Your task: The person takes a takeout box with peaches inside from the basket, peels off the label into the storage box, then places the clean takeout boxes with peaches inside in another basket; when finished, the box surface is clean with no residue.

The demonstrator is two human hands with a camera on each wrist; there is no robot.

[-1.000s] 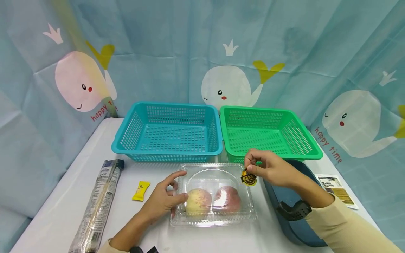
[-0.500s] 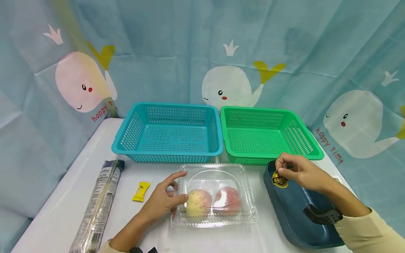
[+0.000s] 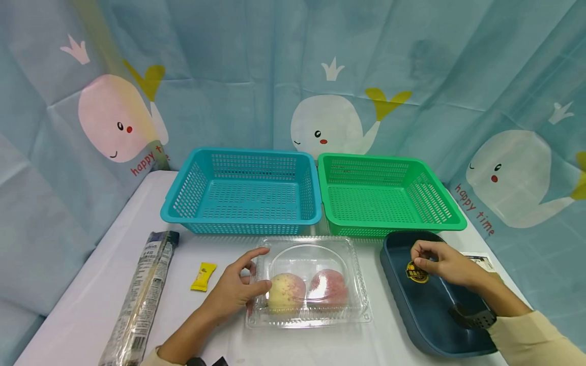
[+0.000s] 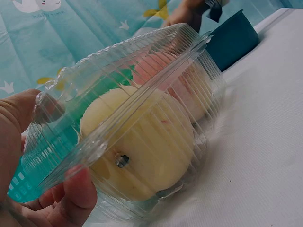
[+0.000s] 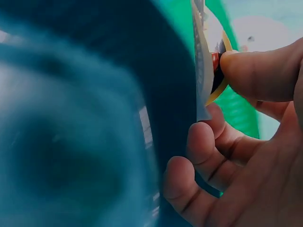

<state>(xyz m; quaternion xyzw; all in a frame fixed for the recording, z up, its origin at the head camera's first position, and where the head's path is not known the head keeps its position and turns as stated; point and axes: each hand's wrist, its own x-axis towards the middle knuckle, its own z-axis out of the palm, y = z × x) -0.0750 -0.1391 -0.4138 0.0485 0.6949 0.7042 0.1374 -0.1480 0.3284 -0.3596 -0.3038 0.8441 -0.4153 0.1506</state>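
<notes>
In the head view, a clear plastic clamshell box [image 3: 311, 251] stands on the white table with two peach-like fruits inside, one pale yellow [image 3: 286, 292] and one reddish pink [image 3: 328, 288]. My left hand [image 3: 235, 290] grips the box's left side; thumb and fingers show around its edge in the left wrist view. Over the dark blue tub [image 3: 409, 325] at the right is my right hand [image 3: 446, 264], pinching a round black-and-gold sticker [image 3: 417, 273] between thumb and forefinger. The sticker's pale underside [image 5: 203, 71] faces into the tub in the right wrist view.
A blue basket [image 3: 242, 223] and a green basket [image 3: 398, 226] stand side by side at the back. On the left lie a long plastic-wrapped packet [image 3: 142, 295] and a small yellow packet [image 3: 203, 276]. A printed packet [image 3: 478, 260] shows behind the right forearm.
My right hand has carried the sticker rightward from beside the box's corner to over the dark blue tub, then slightly down. The left hand and the box have stayed in place.
</notes>
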